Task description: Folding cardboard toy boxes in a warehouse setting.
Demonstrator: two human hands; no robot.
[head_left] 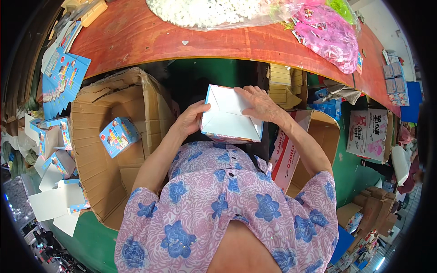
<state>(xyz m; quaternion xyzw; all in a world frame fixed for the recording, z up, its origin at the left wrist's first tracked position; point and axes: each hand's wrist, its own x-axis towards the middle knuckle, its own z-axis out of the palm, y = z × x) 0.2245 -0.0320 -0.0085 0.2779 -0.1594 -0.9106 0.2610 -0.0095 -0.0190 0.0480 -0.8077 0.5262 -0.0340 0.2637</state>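
A small carton (230, 116) is in front of my waist, its white underside with crossing folded flaps turned up. Printed colour shows along its edges. My left hand (193, 117) grips the carton's left side, thumb over the rim and the other fingers mostly hidden. My right hand (259, 105) lies over the upper right part, fingers bent onto the white flaps and holding that side. Left of me, a blue printed carton (119, 136) of similar size sits inside a large brown cardboard box (98, 182).
Flat blue printed cartons (68, 75) are stacked at the left end of the red table (136, 41). Partly folded cartons (59, 195) pile up at far left. White pieces (205, 11) and a pink bag (327, 36) lie on the table. An open red-sided box (291, 154) stands at my right.
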